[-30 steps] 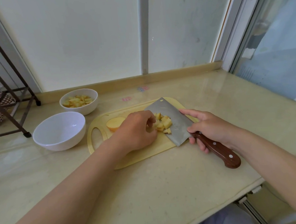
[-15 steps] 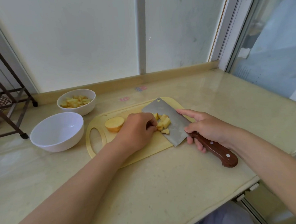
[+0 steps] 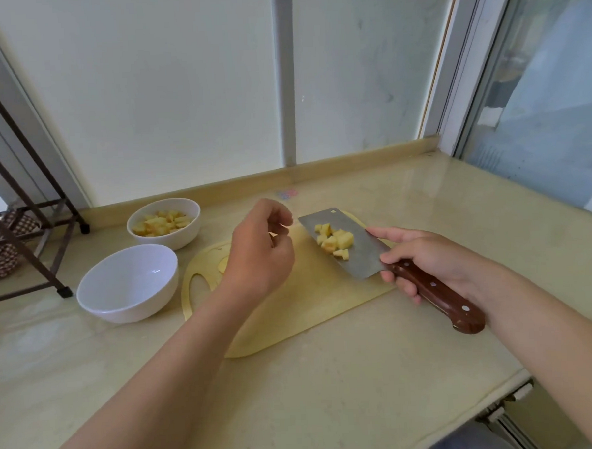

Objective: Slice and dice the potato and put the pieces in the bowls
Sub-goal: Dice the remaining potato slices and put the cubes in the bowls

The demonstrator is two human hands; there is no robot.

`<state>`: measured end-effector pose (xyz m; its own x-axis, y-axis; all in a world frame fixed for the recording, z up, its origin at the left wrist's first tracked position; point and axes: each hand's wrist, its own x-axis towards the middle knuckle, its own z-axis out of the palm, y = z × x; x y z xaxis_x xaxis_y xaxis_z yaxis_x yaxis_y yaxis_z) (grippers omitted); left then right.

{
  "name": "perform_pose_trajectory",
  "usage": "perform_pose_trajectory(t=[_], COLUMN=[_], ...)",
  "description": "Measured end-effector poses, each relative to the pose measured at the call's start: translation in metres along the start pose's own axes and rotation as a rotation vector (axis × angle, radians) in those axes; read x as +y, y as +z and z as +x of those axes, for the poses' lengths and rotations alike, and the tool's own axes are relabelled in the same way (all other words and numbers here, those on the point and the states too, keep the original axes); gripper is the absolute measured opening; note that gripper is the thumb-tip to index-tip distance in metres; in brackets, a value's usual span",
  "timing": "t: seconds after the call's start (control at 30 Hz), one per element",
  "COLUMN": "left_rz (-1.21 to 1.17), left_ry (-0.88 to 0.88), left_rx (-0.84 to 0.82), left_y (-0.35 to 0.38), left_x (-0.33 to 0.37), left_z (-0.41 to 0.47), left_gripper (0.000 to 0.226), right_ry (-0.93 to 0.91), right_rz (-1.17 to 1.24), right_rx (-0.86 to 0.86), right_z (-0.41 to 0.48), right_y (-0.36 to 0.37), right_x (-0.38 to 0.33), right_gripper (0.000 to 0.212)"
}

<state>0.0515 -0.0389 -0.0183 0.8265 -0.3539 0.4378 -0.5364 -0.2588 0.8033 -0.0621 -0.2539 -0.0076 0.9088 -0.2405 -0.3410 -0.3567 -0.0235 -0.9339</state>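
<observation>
Your left hand has come up off the board since a moment ago, and the cleaver has lifted up with the potato cubes riding on its flat blade. The big shiny worktop holds everything. On it lies the yellow cutting board, with its handle hole at the left end. Just left of the board sits the empty white bowl, close to you. Behind it, near the window, sits the other white bowl, and it has a heap of potato cubes in the far bowl. A dark metal rack stands at the far left edge. Your right hand grips the brown wooden handle of the cleaver, with its fingers wrapped under the handle and the first finger laid along the back of the blade. The blade lies flat over the right end of the board. Your left hand hangs in the air over the middle of the board, a little left of the blade. Its fingers are loosely curled, and you can see nothing in them. A potato piece on the board peeks out from behind that hand, so most of it is hidden.
</observation>
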Motion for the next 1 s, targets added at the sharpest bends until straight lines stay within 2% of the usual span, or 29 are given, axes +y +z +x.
perform_pose_trajectory(t=[0.2,0.37,0.43,0.5,0.6,0.7,0.87,1.0], left_rz=[-0.060,0.000,0.151,0.285,0.375,0.448,0.515,0.588], left_ry=[0.035,0.099,0.079,0.015,-0.084,-0.124,-0.237,-0.274], left_rx=[0.207,0.406,0.348,0.205,0.063,0.008,-0.113,-0.133], left_y=[-0.036,-0.094,-0.118,-0.141,-0.165,-0.172,-0.173,-0.166], left_x=[0.017,0.012,-0.002,-0.016,-0.029,-0.038,-0.051,-0.060], left_z=[0.024,0.042,0.045,0.046,0.044,0.044,0.048,0.053], left_gripper=[0.029,0.026,0.034,0.048,0.060,0.069,0.104,0.128], right_ry=[-0.074,-0.135,-0.136,-0.134,-0.129,-0.096,-0.048,-0.035], right_rz=[0.142,0.090,0.055,0.018,-0.018,-0.042,-0.066,-0.094], right_rx=[-0.138,-0.227,-0.256,-0.292,-0.338,-0.340,-0.326,-0.331], right_z=[0.006,0.032,0.046,0.058,0.070,0.081,0.093,0.094], right_y=[0.021,0.074,0.100,0.124,0.150,0.167,0.179,0.185], right_x=[-0.036,-0.078,-0.092,-0.105,-0.117,-0.123,-0.124,-0.124], right_gripper=[0.051,0.046,0.036,0.035,0.033,0.029,0.027,0.030])
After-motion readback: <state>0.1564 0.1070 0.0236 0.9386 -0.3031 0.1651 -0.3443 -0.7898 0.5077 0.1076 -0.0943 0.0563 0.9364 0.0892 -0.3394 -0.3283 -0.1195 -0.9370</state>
